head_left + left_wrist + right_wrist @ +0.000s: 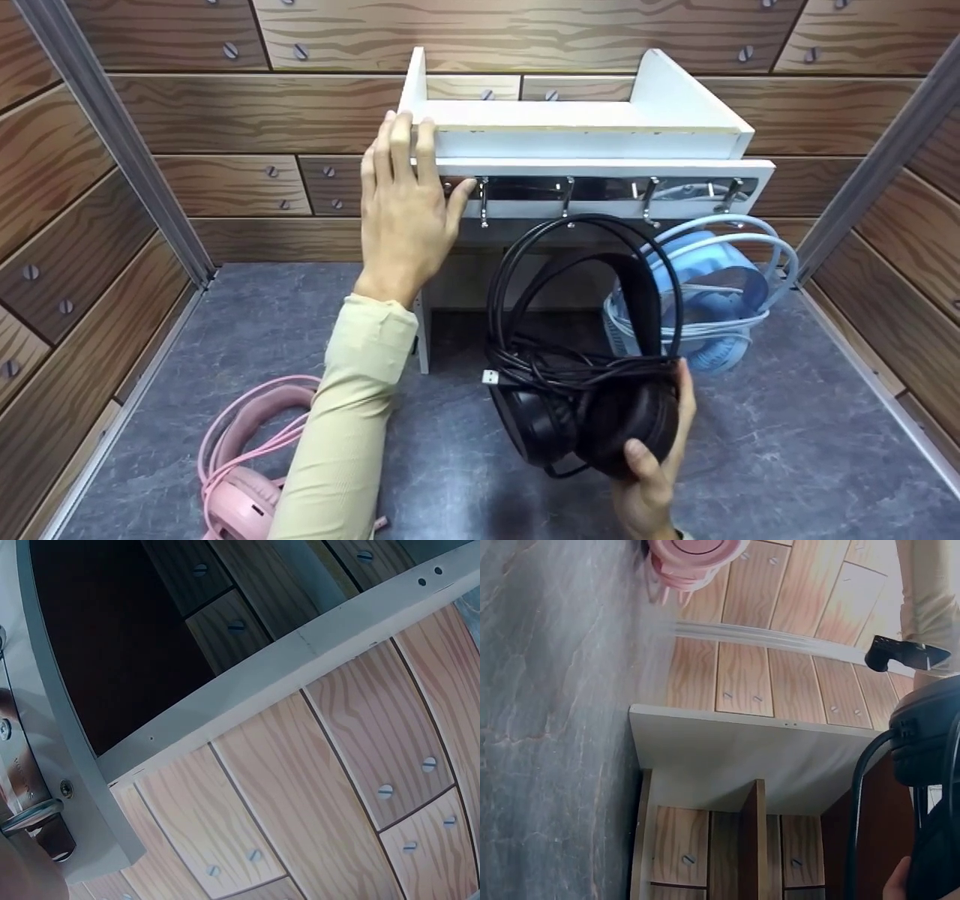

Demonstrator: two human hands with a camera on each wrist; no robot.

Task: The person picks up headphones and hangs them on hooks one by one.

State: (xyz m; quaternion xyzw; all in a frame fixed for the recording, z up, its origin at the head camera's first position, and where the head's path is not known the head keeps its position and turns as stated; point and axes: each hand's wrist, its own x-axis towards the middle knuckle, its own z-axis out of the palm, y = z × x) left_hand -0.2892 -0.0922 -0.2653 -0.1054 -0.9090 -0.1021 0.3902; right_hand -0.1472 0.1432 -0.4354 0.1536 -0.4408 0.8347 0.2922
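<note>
My left hand (409,199) rests at the left end of a white shelf rack (585,142), its fingers extended over the front edge and its thumb beside the leftmost hook (484,202). In my right hand (652,480) is a pair of black headphones (622,442), gripped by an ear cup. Their bundled cable (585,367) loops up in front of the hook strip, and the USB plug (490,377) sticks out to the left. Blue headphones (720,352) are at the right, below the rightmost hook (731,196), partly hidden by the black pair.
Pink headphones (244,499) lie on the grey marbled surface (450,465) at the left, partly behind my left sleeve (337,442). Wood-patterned panels (225,112) enclose the back and sides. Two middle hooks, one being this hook (568,201), project from the rack's front.
</note>
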